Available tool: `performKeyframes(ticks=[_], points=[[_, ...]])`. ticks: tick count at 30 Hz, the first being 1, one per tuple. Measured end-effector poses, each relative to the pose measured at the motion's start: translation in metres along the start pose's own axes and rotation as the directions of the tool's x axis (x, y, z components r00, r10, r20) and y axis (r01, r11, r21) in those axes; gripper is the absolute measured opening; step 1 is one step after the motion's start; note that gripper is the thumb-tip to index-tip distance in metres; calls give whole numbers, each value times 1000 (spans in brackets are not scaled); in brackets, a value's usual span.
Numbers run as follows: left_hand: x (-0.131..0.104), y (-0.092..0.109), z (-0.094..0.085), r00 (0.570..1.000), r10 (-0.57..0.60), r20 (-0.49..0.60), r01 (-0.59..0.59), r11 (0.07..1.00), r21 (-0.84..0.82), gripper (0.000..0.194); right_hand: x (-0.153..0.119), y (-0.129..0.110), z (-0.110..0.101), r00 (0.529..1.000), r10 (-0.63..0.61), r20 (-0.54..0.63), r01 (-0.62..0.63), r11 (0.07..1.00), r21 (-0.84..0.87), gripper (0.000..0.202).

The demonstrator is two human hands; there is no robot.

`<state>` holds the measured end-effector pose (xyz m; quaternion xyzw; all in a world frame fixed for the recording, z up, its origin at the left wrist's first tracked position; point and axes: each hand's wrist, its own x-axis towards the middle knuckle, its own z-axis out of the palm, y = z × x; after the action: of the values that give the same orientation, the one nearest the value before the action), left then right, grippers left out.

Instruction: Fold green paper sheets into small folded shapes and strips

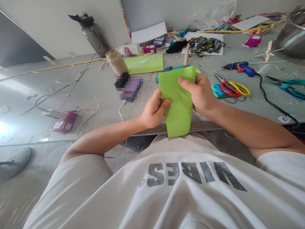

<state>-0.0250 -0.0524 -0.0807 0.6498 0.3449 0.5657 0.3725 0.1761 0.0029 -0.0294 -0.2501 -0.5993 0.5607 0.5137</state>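
A light green sheet of paper (179,108) is held up over the table's front edge, slightly creased near its middle. My left hand (154,109) grips its left edge, thumb on the near face and fingers behind. On the right edge, my right hand (202,93) pinches the paper with the thumb pressed flat on its face. The fingers behind the sheet are partly hidden. Just beyond the paper, a wooden stick (186,55) and some blue material show on the table.
Red and yellow scissors (234,89) lie right of my hands, with a blue glue gun (243,68) and teal pliers (288,85) farther right. A phone (131,89) is at left. Behind stand a dark bottle (95,38) and a pile of bottle caps (205,45).
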Motion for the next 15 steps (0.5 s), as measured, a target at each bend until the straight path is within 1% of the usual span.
performKeyframes(ticks=[2, 4, 6, 10, 12, 15], points=[[-2, 1, 0, 1000, -12, 7, 12, 1000, -3, 80, 0, -2, -1, 1000, 15, 15, -15, 1000, 0, 52], [-4, 0, -2, 1000, 8, -8, -8, 1000, -6, 77, -4, -7, 0, 999, 37, 29, -37, 999, -9, 51], [-4, 0, -4, 998, 34, -48, -33, 999, 10, 78, -8, -11, 3, 997, 64, 44, -64, 998, -18, 49], [-4, 2, -10, 986, 75, -151, -57, 991, 124, 80, -11, -16, 5, 982, 154, 107, -156, 988, 8, 48], [-2, 5, -14, 984, 109, -143, -89, 987, 135, 81, -8, -16, 4, 968, 197, 155, -206, 977, 46, 51], [7, 5, -20, 982, 171, -80, -172, 985, 3, 82, -3, -17, 0, 942, 261, 209, -285, 954, 93, 52]])
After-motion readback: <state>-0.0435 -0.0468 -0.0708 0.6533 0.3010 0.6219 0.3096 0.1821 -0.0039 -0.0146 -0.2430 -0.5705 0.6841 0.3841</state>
